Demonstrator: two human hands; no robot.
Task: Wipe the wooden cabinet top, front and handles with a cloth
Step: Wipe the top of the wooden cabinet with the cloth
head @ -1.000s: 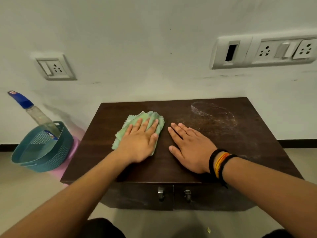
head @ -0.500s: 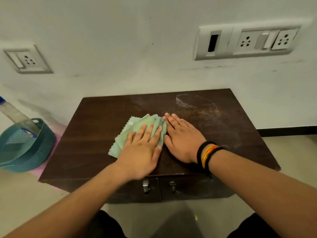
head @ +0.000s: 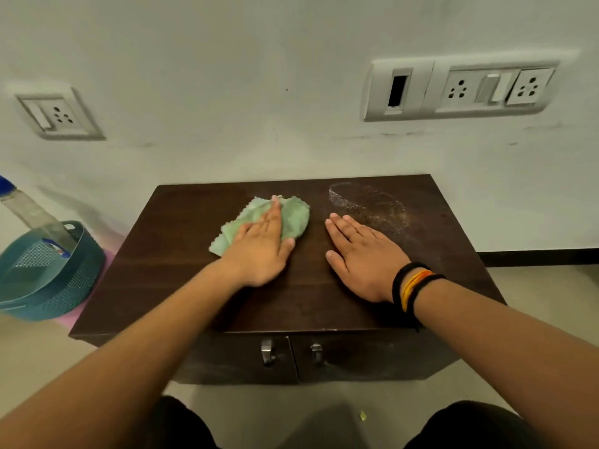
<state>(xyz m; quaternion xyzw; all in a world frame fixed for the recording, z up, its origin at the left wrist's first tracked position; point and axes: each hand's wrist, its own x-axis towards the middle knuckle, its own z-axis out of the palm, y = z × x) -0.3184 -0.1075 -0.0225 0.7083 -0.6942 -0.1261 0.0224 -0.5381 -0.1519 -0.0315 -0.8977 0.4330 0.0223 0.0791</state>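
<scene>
The wooden cabinet (head: 181, 270) stands against a white wall, its dark top facing the camera and its two front doors visible below the front edge. The left hand (head: 259, 251) lies flat, palm down, with fingers extended and pressed on a light green cloth (head: 296, 215); the hand grips nothing, it only bears on the fabric. The cloth is crumpled and lies on the cabinet top, left of centre and toward the rear edge, with its pinked border showing at the left of the hand. The right hand (head: 363, 257) rests open and flat on the bare cabinet top, just beside the cloth but apart from it, fingers together and pointing to the rear. Black and orange wristbands (head: 413, 286) encircle the right wrist. A pale dusty patch (head: 369, 205) marks the top surface beyond the right fingertips. Two metal handles (head: 267, 351) are mounted side by side near the top of the doors, one on each door. On the floor at the left, a teal basket (head: 48, 286) holds a spray bottle (head: 29, 209) leaning against the wall. Socket plates (head: 460, 89) are fixed to the wall above.
</scene>
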